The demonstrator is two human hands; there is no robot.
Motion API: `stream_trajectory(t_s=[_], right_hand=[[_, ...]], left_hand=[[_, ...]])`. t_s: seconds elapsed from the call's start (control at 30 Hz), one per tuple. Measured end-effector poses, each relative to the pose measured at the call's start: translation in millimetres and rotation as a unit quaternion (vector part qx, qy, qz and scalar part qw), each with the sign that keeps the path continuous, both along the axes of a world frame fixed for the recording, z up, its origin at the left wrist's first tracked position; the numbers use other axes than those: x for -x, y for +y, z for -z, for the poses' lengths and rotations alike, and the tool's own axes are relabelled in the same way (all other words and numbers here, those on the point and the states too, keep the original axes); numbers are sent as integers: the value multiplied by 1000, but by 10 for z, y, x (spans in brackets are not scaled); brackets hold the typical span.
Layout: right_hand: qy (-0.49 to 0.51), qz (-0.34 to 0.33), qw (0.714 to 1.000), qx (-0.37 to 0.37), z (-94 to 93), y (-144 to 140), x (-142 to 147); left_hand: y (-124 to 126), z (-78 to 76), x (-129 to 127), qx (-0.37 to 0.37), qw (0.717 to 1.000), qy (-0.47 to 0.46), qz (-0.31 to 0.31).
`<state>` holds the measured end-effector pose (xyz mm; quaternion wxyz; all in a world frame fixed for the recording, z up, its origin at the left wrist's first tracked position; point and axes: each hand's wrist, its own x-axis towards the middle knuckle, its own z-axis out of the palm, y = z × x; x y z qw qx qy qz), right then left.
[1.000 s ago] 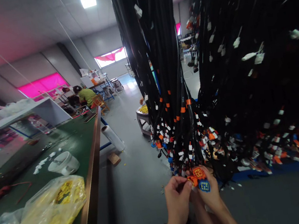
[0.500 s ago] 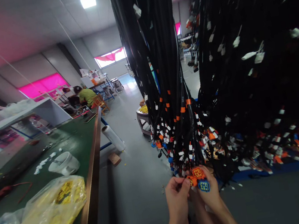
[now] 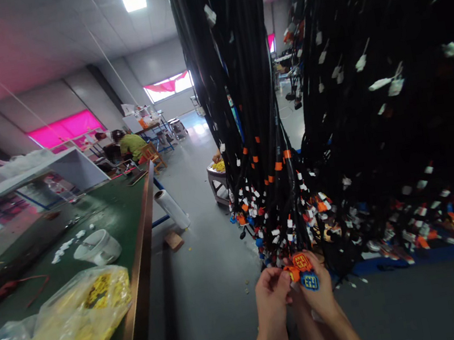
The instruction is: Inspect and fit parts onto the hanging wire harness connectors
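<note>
My left hand pinches a small orange connector between thumb and fingers. Close beside it, my right hand is closed around a larger orange connector and a blue connector, whose yellowish faces point toward me. Both hands sit at the lower end of a hanging bundle of black wire harnesses. White, orange and blue connectors crowd the bundle's tips just above my fingers. The wires running to the held connectors are mostly hidden by my hands.
On the left a green-topped bench carries a clear bag of small yellow parts, a white cup and white bits. A film roll leans beside it. More harnesses hang at right. A person sits far back.
Almost nothing differs. My left hand has shifted very slightly to the right and my hold on the connectors is the same.
</note>
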<state>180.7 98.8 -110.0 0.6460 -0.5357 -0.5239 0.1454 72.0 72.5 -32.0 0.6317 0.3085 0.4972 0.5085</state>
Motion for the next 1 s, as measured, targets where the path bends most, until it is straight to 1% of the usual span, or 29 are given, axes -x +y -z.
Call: stream_trajectory(t_s=[0.17,0.33,0.4,0.5,0.57,0.63,0.83,1.0], right_hand=[[3,-3,1000,10,31,-1,-10],[4,-1,1000,4,27,-13,-6],[0,0,1000,4,26,-13,-6],[-2,1,1000,9,37,-11,-13],[-1,0,1000,14,49,-10,-21],[-1,1,1000,16,60,-9,-32],[-9,-1,1000,13,38,-14,-39],[-3,-2,1000,18,10,-16,-20]], left_hand=[[5,21,-8,19,1000,-25,3],[16,29,-5,-15,1000,24,5],[16,38,-10,-15,1000,21,0],[13,62,-20,26,999,-27,9],[10,76,-20,55,996,-67,33],[8,81,-11,68,991,-96,56],[1,47,29,76,984,-138,86],[5,36,57,59,980,-168,86]])
